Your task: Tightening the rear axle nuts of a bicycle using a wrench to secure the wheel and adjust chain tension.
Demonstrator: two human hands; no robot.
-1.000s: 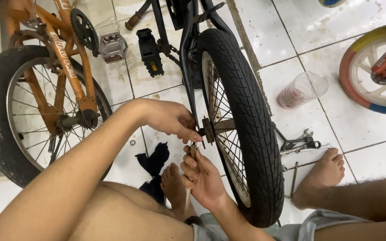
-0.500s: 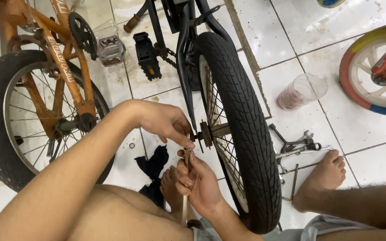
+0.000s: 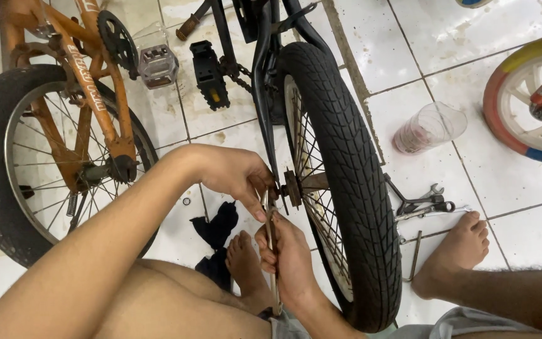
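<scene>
At the hub of the black bicycle's rear wheel [image 3: 340,182], my left hand [image 3: 236,176] pinches the axle nut [image 3: 281,188], fingers closed around it. My right hand [image 3: 290,257] has risen since a second ago; its fingers are wrapped tight around a slim metal wrench [image 3: 273,251], whose head now sits up at the nut rather than below it, so I judge the tool is seated for turning. An orange bicycle [image 3: 89,107] stands left, and a clear plastic cup [image 3: 431,127] lies on the tiled floor [image 3: 472,56].
</scene>
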